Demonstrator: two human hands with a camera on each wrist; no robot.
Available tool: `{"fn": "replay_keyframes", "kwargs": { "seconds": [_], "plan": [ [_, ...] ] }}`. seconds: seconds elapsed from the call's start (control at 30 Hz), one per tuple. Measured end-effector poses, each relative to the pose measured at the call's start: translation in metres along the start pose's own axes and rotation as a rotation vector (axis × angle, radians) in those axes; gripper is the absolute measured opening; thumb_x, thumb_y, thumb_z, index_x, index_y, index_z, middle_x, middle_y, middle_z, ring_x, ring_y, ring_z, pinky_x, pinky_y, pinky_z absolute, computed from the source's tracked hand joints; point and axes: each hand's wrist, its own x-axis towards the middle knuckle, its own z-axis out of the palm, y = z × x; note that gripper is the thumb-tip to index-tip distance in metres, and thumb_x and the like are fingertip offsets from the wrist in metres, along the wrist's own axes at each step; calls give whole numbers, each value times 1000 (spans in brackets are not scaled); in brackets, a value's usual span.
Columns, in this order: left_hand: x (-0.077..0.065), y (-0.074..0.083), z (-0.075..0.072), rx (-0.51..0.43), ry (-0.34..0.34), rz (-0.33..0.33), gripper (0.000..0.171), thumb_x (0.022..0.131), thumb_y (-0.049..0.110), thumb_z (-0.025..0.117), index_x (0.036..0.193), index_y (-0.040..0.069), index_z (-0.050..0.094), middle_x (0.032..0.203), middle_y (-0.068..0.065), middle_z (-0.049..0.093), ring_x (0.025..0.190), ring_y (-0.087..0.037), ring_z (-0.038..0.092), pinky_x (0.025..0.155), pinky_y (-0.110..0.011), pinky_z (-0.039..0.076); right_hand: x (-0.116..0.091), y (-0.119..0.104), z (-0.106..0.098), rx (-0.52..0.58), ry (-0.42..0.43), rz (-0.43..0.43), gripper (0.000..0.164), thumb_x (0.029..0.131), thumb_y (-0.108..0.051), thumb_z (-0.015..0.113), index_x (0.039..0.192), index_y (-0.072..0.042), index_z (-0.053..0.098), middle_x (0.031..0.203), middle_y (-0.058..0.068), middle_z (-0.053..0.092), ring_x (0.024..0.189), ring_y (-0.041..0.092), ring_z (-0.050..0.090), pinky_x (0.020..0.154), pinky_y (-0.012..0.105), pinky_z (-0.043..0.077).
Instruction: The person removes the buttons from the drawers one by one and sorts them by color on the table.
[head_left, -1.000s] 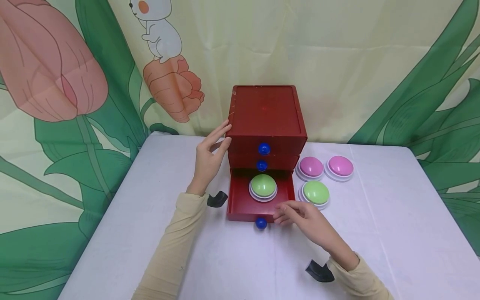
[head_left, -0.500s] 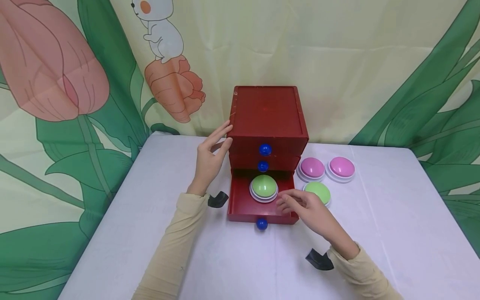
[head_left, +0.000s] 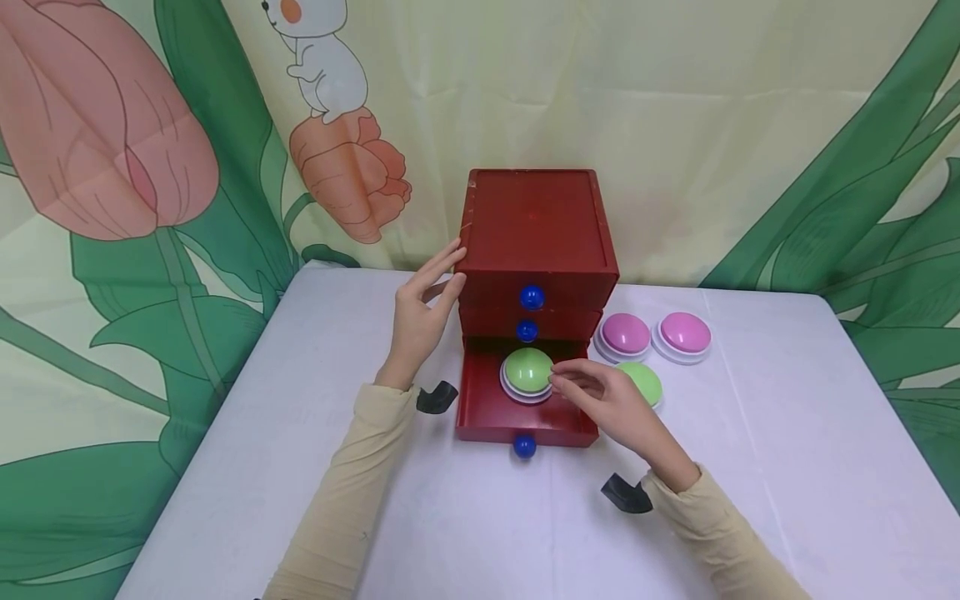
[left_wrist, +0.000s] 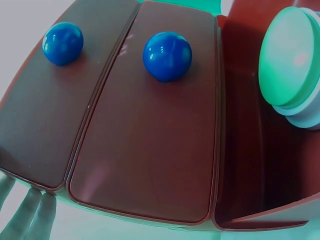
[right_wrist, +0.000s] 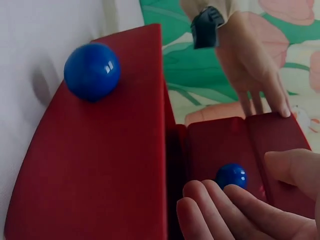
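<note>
A red cabinet (head_left: 534, 221) with blue ball knobs stands at the back of the table. Its bottom drawer (head_left: 487, 422) is pulled out, and a green dome push button (head_left: 527, 370) on a white base sits inside. My left hand (head_left: 417, 327) rests with straight fingers against the cabinet's left side. Over the drawer's right side is my right hand (head_left: 615, 404), its loosely bent fingertips right at the green dome's edge. In the right wrist view its fingers (right_wrist: 212, 205) are spread from the thumb, holding nothing. The drawer's blue knob (head_left: 525, 447) faces the front.
To the cabinet's right, two pink push buttons (head_left: 684, 332) stand on the white table (head_left: 787, 400). A second green push button (head_left: 643, 382) is partly hidden behind my right hand. A printed curtain (head_left: 652, 125) hangs close behind the cabinet. Both sleeves carry black straps.
My right hand has risen from the drawer's front edge, moving up and inward to the green push button's right side. My left hand stays on the cabinet.
</note>
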Motion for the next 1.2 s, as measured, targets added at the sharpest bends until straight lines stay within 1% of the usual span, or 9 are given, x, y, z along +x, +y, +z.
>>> {"fn": "replay_keyframes", "kwargs": {
  "seconds": [0.13, 0.2, 0.3, 0.37, 0.5, 0.6, 0.73, 0.93, 1.2],
  "plan": [
    [1, -18, 0, 3, 8, 5, 38, 97, 8, 62, 135, 6, 62, 146, -4, 54, 134, -16, 51, 98, -50, 52, 7, 4, 3, -28, 4, -21, 39, 94, -18, 69, 129, 0, 62, 122, 15, 67, 106, 29, 69, 89, 30, 57],
    [2, -27, 0, 4, 10, 24, 38, 97, 12, 63, 136, 11, 62, 146, 1, 55, 133, -13, 51, 98, -48, 53, 10, 7, 5, -53, 4, -46, 40, 93, -17, 70, 128, 0, 62, 122, 16, 67, 106, 29, 69, 89, 34, 58],
    [2, -32, 0, 11, 11, 51, 38, 98, 16, 63, 136, 14, 63, 145, 5, 55, 133, -11, 52, 97, -47, 54, 14, 8, 8, -113, 18, -93, 43, 91, -19, 73, 128, -1, 62, 123, 16, 66, 106, 31, 68, 90, 44, 57],
    [2, -32, 0, 9, 13, 55, 38, 98, 16, 63, 136, 14, 63, 145, 6, 55, 133, -11, 52, 97, -47, 54, 17, 9, 9, -154, 29, -131, 44, 90, -20, 74, 128, 0, 62, 123, 17, 65, 105, 32, 67, 90, 49, 56],
    [2, -25, 0, 1, 14, 26, 38, 97, 9, 63, 135, 8, 62, 146, -2, 55, 134, -15, 51, 98, -51, 52, 23, 11, 11, -203, 37, -183, 48, 88, -21, 77, 128, 0, 61, 123, 16, 64, 106, 32, 65, 92, 50, 55],
    [1, -12, 1, -3, 10, 7, 38, 97, 4, 62, 134, 2, 61, 146, -10, 54, 135, -20, 51, 99, -51, 51, 27, 12, 13, -215, 34, -197, 49, 86, -19, 78, 128, 1, 61, 124, 16, 63, 107, 32, 65, 93, 49, 54],
    [0, 3, 0, 8, 9, 0, 37, 97, 3, 61, 133, -2, 61, 145, -14, 54, 134, -21, 52, 99, -49, 52, 31, 16, 15, -262, 29, -211, 52, 85, -19, 80, 129, 1, 60, 126, 16, 62, 111, 31, 63, 95, 48, 54],
    [-1, 5, 1, 7, 7, -1, 37, 96, 2, 61, 133, -3, 60, 145, -15, 53, 134, -23, 51, 99, -51, 51, 33, 20, 20, -381, 35, -257, 56, 84, -20, 80, 132, 2, 59, 130, 15, 60, 120, 32, 58, 102, 48, 49],
    [-1, 5, 0, 0, 4, 7, 37, 96, 2, 61, 132, -3, 61, 145, -15, 54, 134, -23, 52, 98, -49, 52, 36, 22, 25, -494, 28, -243, 62, 86, -23, 78, 137, 3, 55, 138, 19, 56, 129, 36, 52, 107, 50, 44]
  ]
}}
